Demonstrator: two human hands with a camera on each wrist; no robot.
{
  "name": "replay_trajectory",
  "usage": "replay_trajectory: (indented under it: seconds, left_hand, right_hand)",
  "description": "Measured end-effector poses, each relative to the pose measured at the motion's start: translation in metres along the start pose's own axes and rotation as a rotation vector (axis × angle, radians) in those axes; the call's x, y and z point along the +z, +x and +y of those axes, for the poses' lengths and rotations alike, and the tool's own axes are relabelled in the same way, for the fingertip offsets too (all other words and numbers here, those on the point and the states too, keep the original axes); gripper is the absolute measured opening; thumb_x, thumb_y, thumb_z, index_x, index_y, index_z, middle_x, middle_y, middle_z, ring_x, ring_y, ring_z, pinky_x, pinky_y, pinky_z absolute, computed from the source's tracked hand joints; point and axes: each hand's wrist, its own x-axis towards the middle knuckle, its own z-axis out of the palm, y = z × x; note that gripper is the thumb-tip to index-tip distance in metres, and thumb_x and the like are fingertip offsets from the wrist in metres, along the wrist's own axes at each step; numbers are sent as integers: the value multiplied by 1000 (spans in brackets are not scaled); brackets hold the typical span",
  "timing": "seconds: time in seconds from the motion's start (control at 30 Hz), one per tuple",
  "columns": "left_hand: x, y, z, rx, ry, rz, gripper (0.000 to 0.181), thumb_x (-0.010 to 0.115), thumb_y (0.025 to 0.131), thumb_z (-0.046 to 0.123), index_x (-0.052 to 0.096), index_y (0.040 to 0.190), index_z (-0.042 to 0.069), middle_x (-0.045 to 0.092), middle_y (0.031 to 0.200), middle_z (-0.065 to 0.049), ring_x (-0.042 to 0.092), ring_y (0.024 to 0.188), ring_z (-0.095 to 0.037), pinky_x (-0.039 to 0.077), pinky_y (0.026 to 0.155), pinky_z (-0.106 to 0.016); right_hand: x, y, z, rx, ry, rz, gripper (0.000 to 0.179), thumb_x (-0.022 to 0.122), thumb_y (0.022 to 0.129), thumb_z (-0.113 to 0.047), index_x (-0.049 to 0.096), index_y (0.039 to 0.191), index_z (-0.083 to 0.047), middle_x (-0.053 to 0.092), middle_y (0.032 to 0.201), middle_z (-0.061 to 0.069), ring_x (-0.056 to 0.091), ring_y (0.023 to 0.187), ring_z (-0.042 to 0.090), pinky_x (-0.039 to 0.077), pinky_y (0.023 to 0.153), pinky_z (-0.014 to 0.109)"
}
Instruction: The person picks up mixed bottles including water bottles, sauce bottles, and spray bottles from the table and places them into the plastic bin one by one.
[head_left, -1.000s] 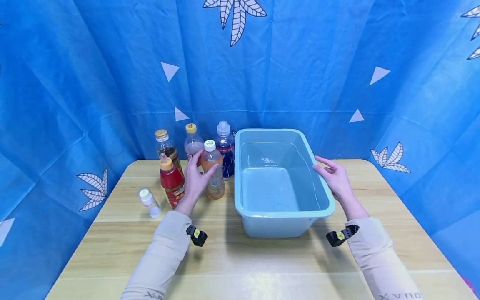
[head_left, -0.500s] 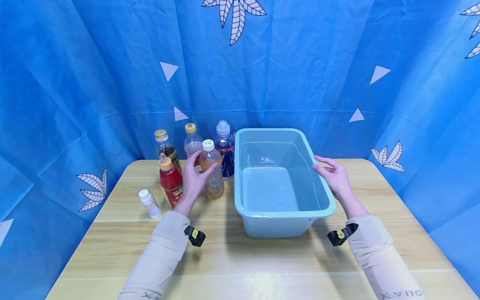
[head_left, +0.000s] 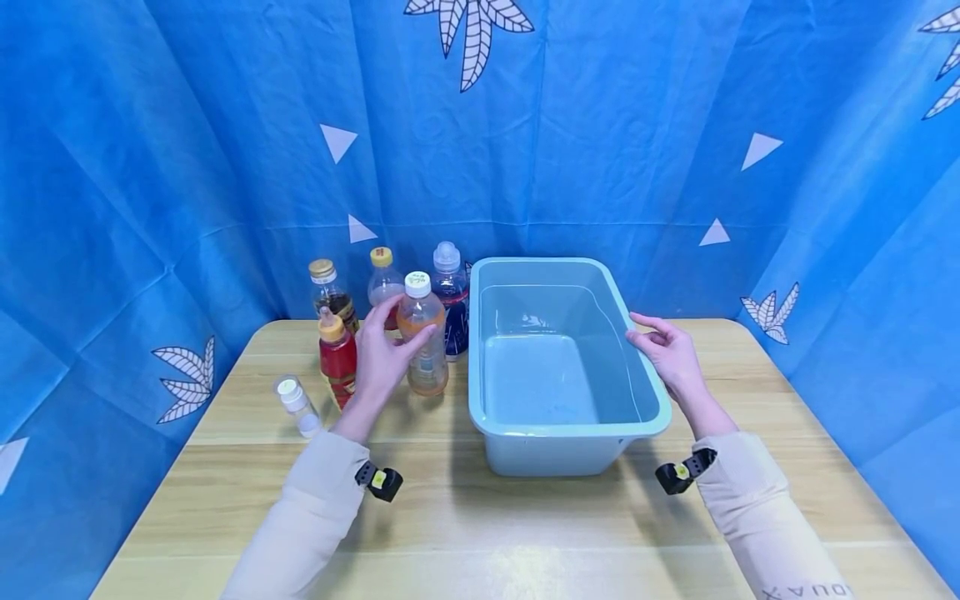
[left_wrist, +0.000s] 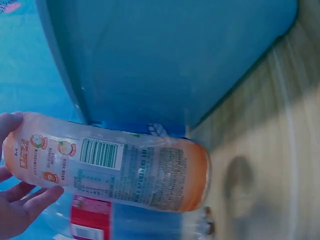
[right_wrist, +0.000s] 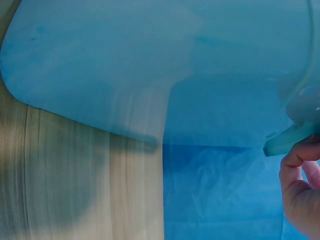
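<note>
My left hand (head_left: pixel 381 358) grips a clear plastic drink bottle (head_left: pixel 430 371) with a white cap and orange tint, thumb on one side and fingers on the other. The left wrist view shows the printed, barcoded label of this bottle (left_wrist: pixel 135 167) and its orange base over the wooden table, with the left hand (left_wrist: pixel 25 207) at its upper part. To the right of it stands a light blue plastic basin (head_left: pixel 570 430) with nothing inside. My right hand (head_left: pixel 670 354) pinches the basin's right rim; in the right wrist view the thumb and curled fingers (right_wrist: pixel 295 170) hold that edge.
Behind the left hand stand a dark sauce bottle (head_left: pixel 333 298), a yellow-capped bottle (head_left: pixel 383 283) and a blue-labelled bottle (head_left: pixel 456 329). A red squeeze bottle (head_left: pixel 337 362) and a small white-capped jar (head_left: pixel 296 400) are on the left. A blue curtain (head_left: pixel 600 125) closes off the back.
The white-capped bottle has risen slightly in my left hand, and the left wrist and forearm have swung a little left and down. The right hand and basin have stayed put.
</note>
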Motion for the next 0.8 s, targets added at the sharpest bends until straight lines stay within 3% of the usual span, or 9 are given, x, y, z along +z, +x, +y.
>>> replay_trajectory:
  seconds: [0.17,0.37,0.8]
  left_hand:
    - [-10,1,19,56,8,1,56,73,73,30,52,120,7,54,115,-9,51,103,-21,50,69,-38]
    - [-21,1,42,64,10,-11,58,71,73,33,51,121,9,55,113,-9,52,100,-20,51,70,-35]
    - [-40,5,90,156,-23,-26,59,72,72,35,52,122,10,54,110,-7,54,94,-18,52,65,-32]
  right_hand:
    - [2,1,0,-14,-24,43,47,60,85,-24,49,124,0,59,71,-13,58,65,4,50,60,20]
    - [4,0,1,-5,-19,80,48,62,84,-25,50,122,2,58,69,-16,58,64,2,50,60,19]
    - [5,-1,0,-2,-13,89,48,63,83,-25,51,121,3,58,68,-16,58,63,2,50,59,18]
